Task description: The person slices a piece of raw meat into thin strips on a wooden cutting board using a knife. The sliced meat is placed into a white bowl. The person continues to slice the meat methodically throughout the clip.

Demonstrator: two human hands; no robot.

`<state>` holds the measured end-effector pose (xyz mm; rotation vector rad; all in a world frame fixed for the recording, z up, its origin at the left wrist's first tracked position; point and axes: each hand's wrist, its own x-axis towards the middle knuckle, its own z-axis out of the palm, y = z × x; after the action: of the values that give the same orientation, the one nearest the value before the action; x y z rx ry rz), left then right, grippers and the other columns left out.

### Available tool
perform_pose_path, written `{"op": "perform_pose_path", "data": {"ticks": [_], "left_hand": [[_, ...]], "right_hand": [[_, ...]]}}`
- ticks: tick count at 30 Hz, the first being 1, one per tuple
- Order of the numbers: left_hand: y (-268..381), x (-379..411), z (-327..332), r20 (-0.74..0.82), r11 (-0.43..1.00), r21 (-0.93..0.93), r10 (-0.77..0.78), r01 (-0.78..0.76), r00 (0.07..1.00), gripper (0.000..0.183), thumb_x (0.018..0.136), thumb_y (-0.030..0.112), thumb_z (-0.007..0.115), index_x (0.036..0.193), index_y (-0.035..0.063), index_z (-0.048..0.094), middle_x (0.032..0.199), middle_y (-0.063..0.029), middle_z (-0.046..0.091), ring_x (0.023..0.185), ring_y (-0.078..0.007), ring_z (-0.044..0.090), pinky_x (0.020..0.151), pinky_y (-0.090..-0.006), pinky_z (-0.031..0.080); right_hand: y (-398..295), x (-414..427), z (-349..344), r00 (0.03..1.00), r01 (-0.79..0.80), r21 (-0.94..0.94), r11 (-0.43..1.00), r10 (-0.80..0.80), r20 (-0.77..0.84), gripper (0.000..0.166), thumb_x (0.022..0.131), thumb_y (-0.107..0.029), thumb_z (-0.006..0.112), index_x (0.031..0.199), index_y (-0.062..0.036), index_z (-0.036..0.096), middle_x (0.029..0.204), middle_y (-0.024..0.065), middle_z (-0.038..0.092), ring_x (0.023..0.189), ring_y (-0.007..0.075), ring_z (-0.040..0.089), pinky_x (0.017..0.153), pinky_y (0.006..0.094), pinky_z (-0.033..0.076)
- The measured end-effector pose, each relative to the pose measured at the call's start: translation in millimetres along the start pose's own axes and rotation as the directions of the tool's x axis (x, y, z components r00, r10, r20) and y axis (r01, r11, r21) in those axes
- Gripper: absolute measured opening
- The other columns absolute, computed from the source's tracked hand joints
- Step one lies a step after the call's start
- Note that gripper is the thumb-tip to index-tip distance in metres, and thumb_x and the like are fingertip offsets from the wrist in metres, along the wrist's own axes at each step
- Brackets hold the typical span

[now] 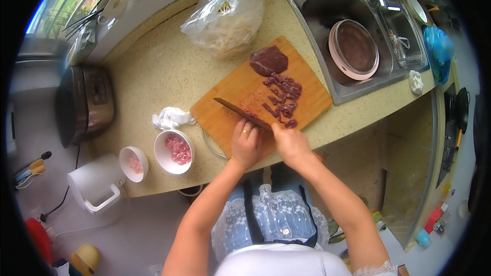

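My right hand [292, 145] grips the handle of a kitchen knife [234, 109], whose long blade slants up to the left over the wooden cutting board [315, 97]. Close against the blade's near side is my left hand [246, 143], its fingers bent; what lies under them is hidden. A smooth slab of dark red meat, perhaps liver, [269, 60] rests near the board's far corner. Between that slab and the knife are cut strips and pieces of the same meat [289, 88]. Reddish smears mark the wood beside the blade.
Left of the board stand a white bowl of pinkish meat [178, 150], a smaller bowl [134, 164], a crumpled white cloth [171, 118], a white kettle [96, 182] and a rice cooker [86, 101]. Behind is a plastic bag [230, 23]; right, a sink [322, 7] holding a pink basin [355, 50].
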<state>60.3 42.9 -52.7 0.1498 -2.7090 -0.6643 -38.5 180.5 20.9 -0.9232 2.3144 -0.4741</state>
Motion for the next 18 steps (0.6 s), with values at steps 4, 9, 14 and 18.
{"op": "perform_pose_path", "data": {"ticks": [4,9,14,18], "left_hand": [[-3.1,0.6,-0.1,-0.055,1.000,-0.004,-0.008,0.007,0.998,0.013,0.073,0.002,0.065,0.085,0.0010,0.062,0.096,-0.0133,0.060,0.099,-0.0345,0.055,0.085,-0.0418,0.047],[9.6,18.1,-18.3,-0.129,0.997,-0.077,-0.040,0.030,0.991,0.013,0.072,0.000,0.066,0.084,0.0026,0.062,0.093,-0.0113,0.059,0.096,-0.0321,0.055,0.082,-0.0400,0.047],[9.7,16.9,-18.4,-0.176,0.996,-0.091,-0.003,-0.013,0.984,0.015,0.072,0.001,0.067,0.086,0.0025,0.062,0.093,-0.0108,0.060,0.094,-0.0309,0.056,0.082,-0.0394,0.047],[10.2,15.1,-20.1,-0.143,0.998,-0.062,0.007,-0.016,0.990,0.016,0.072,0.001,0.067,0.088,0.0016,0.063,0.095,-0.0114,0.060,0.096,-0.0318,0.056,0.081,-0.0400,0.047]], "right_hand": [[18.3,-17.6,1.1,1.000,-0.012,-0.011,1.000,0.012,0.024,0.022,0.080,-0.003,0.046,0.101,-0.0044,0.051,0.073,0.0206,0.063,0.071,0.0410,0.062,0.063,0.0509,0.049],[56.8,-43.0,-32.2,0.982,-0.147,0.122,0.982,0.130,0.137,0.016,0.088,-0.019,0.054,0.098,-0.0070,0.057,0.075,0.0227,0.061,0.077,0.0429,0.059,0.068,0.0498,0.046],[55.8,-46.6,-40.5,0.980,-0.195,0.229,0.954,0.199,0.007,0.015,0.087,-0.018,0.056,0.094,-0.0048,0.056,0.073,0.0236,0.060,0.074,0.0440,0.058,0.065,0.0503,0.046],[24.9,-54.4,-32.8,0.998,-0.058,-0.028,0.998,0.058,-0.009,0.004,0.084,-0.005,0.049,0.088,-0.0038,0.050,0.067,0.0201,0.061,0.066,0.0402,0.062,0.060,0.0494,0.049]]}}
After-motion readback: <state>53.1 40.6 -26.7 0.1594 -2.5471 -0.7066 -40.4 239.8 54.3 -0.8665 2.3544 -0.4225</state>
